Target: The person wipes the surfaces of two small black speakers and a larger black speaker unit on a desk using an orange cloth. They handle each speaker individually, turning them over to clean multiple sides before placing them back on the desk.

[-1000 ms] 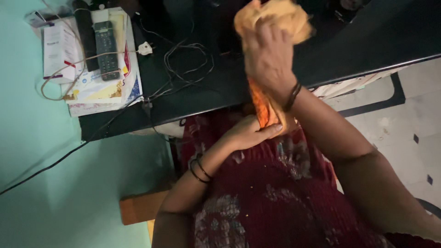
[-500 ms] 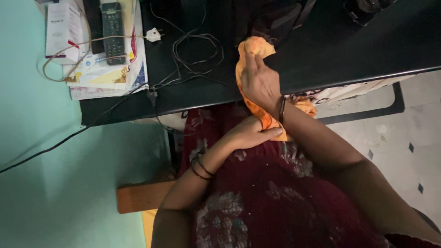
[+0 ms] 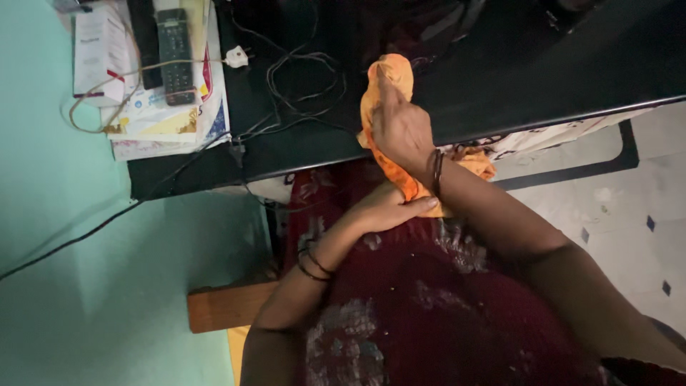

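1. Right hand (image 3: 400,129) is lower than a second ago: then it was lifted high with the soft orange-and-yellow cloth (image 3: 389,78) bunched in a ball above the knuckles; now it lies against the glossy black bench (image 3: 543,78), near the front edge, with the cloth wrapped around the fingers.
2. Over the last half second the change is small. The hand has closed up a little and the cloth sits tighter over the fingertips; position on the bench is nearly the same.
3. State of right hand: clenched around the upper part of the cloth, back of hand towards the camera. The cloth runs down under the wrist, past a dark bangle.
4. Left hand (image 3: 389,211) has not moved across all three views. It pinches the lower tail of the cloth against the front of the dark red patterned garment (image 3: 429,307), thumb and fingers closed on it.
5. Cloth is therefore stretched between the two hands, top end on the bench, bottom end at the waist.
6. Judgement: the lift has given way to contact with the surface; the cloth looks settled for pressing on the bench.
7. Well to the left, untouched: a black remote control (image 3: 174,43) on a stack of papers, and tangled dark cables (image 3: 300,78).
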